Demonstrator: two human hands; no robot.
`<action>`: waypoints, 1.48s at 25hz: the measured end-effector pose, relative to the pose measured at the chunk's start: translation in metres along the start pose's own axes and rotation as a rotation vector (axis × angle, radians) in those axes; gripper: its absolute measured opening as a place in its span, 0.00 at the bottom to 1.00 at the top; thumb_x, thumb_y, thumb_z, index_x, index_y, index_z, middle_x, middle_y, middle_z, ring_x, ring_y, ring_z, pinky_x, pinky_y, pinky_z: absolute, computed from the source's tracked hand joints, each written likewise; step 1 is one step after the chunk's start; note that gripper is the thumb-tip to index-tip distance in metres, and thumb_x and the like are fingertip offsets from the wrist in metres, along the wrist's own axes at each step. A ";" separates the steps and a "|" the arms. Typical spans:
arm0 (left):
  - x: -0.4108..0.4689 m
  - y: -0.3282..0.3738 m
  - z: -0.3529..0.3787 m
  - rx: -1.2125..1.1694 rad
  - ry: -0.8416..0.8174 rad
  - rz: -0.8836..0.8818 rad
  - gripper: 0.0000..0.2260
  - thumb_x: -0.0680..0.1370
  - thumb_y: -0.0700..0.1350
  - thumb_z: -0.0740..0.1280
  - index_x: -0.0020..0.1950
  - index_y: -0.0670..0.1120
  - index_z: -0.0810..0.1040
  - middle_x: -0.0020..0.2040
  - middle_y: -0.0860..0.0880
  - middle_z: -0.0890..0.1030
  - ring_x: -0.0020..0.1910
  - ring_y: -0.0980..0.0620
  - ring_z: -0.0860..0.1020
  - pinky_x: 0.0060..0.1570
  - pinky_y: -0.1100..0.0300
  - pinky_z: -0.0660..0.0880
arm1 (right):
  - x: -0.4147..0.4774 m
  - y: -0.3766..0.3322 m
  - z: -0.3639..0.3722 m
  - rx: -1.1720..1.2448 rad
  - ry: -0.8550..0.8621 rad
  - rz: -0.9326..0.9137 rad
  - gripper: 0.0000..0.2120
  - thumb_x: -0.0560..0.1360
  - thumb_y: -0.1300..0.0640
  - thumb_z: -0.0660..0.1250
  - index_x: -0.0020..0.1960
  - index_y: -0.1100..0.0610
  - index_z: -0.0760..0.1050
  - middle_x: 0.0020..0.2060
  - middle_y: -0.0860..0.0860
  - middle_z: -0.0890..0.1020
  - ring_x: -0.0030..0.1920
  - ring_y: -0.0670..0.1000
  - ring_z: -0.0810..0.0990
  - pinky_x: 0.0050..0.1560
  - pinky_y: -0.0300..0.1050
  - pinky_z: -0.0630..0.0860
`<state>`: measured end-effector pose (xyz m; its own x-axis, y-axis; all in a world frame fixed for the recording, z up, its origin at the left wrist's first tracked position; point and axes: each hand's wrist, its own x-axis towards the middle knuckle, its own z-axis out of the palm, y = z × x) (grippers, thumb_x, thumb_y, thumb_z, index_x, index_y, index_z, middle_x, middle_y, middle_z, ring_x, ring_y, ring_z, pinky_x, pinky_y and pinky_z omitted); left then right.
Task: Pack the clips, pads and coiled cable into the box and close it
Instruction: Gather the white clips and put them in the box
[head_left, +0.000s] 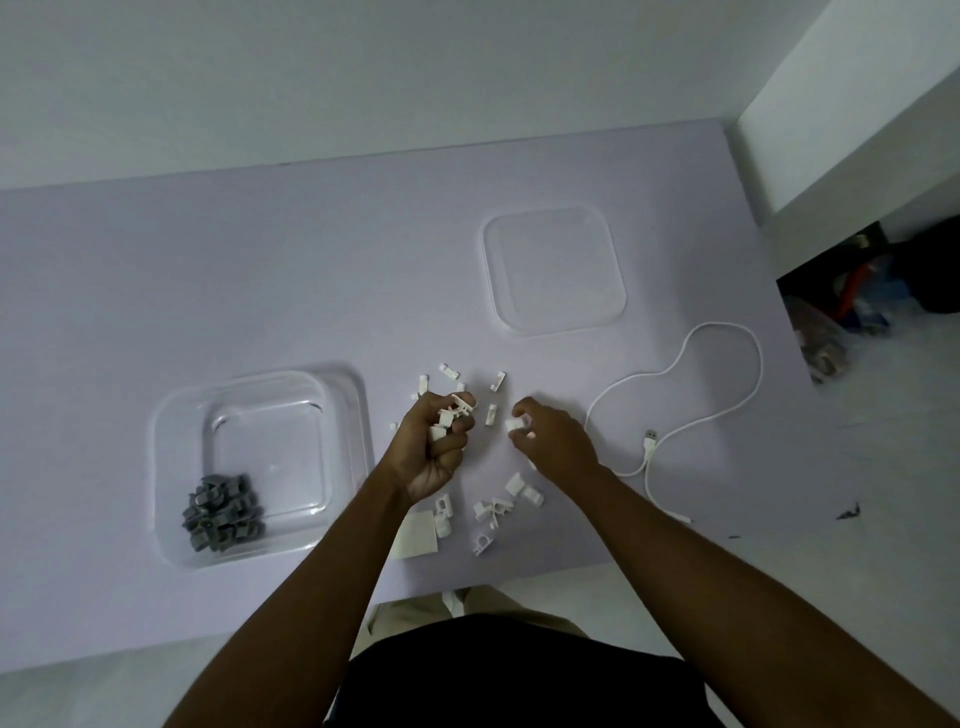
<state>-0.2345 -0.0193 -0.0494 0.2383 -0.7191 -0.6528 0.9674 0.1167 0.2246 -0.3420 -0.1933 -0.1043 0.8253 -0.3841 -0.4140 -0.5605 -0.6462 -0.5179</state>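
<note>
A clear plastic box (343, 410) stands open at the left, with a heap of grey clips (223, 512) in its near left corner. Its clear lid (553, 270) lies flat farther back at the right. Several white clips (496, 512) are scattered on the lilac table between my hands and in front of them. My left hand (436, 449) is shut on a bunch of white clips. My right hand (550, 434) pinches one white clip at its fingertips. A white pad (415, 535) lies under my left forearm. The white USB cable (727, 374) sprawls uncoiled at the right.
The lilac table (156, 291) ends near my body and at the right. Past its right edge the floor holds dark clutter (852, 296) beside a white wall corner. A small dark scrap (848, 513) lies on the floor at the right.
</note>
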 end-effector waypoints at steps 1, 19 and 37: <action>-0.003 -0.001 0.000 -0.003 -0.015 -0.011 0.10 0.77 0.46 0.58 0.42 0.45 0.77 0.31 0.50 0.67 0.22 0.58 0.52 0.17 0.68 0.53 | 0.003 0.002 0.002 -0.034 0.010 0.004 0.12 0.75 0.51 0.70 0.56 0.52 0.75 0.46 0.52 0.84 0.48 0.56 0.82 0.45 0.45 0.73; -0.025 -0.024 -0.063 1.863 0.469 0.032 0.13 0.78 0.51 0.66 0.50 0.42 0.83 0.49 0.44 0.84 0.47 0.46 0.81 0.46 0.56 0.77 | -0.055 0.000 -0.006 1.498 -0.224 0.389 0.21 0.77 0.50 0.55 0.43 0.63 0.80 0.36 0.59 0.80 0.26 0.53 0.71 0.28 0.41 0.53; -0.024 -0.029 -0.053 1.207 0.416 0.084 0.16 0.80 0.50 0.64 0.35 0.43 0.73 0.27 0.49 0.69 0.24 0.52 0.65 0.27 0.62 0.61 | -0.073 -0.019 0.059 -0.028 -0.145 -0.128 0.17 0.74 0.50 0.72 0.61 0.54 0.80 0.56 0.52 0.84 0.55 0.53 0.81 0.55 0.44 0.75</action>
<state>-0.2639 0.0307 -0.0791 0.5148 -0.4470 -0.7315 0.3094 -0.6989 0.6448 -0.3956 -0.1143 -0.1086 0.8699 -0.2001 -0.4508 -0.4482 -0.7024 -0.5530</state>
